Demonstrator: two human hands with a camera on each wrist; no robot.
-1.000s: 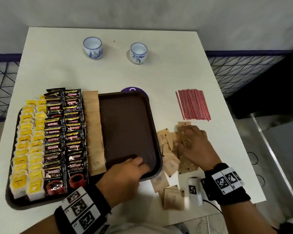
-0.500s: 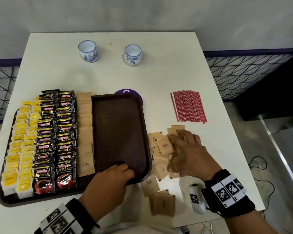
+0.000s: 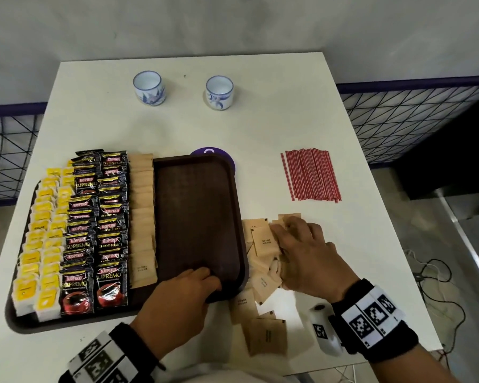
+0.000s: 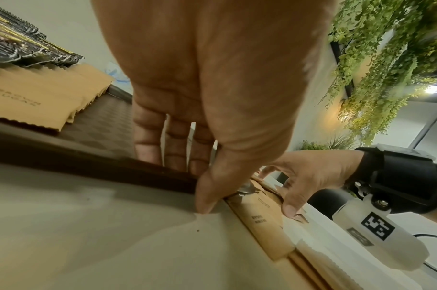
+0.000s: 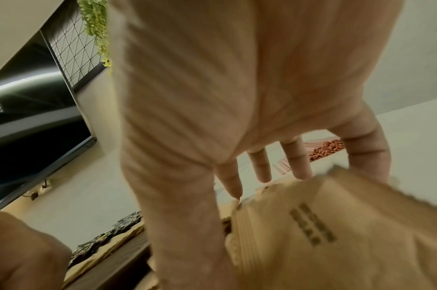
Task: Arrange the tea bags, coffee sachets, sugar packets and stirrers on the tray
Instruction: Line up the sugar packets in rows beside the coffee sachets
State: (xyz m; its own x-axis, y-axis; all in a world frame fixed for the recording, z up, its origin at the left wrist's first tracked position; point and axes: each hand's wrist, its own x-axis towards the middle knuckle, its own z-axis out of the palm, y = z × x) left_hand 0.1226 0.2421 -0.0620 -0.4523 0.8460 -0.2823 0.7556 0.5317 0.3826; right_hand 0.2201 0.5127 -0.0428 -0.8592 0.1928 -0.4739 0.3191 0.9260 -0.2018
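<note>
Brown tray point(image 3: 197, 217) at the tabletop's near left edge: yellow tea bags point(image 3: 42, 239), black "KOPIKO SUPREMO" coffee sachets point(image 3: 100, 230), one column of tan sugar packets point(image 3: 142, 217). Left hand point(image 3: 177, 302) gripping tray's near right corner. Right hand point(image 3: 304, 258) spread, fingers straight, pressing loose "BROWN SUGAR" packets point(image 3: 263, 277) beside tray. Red stirrers point(image 3: 310, 175) toward right edge.

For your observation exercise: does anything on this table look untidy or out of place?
Yes. Loose brown sugar packets lie scattered and overlapping on the table right of the tray, unlike the neat rows on it. Right hand rests on them.
</note>
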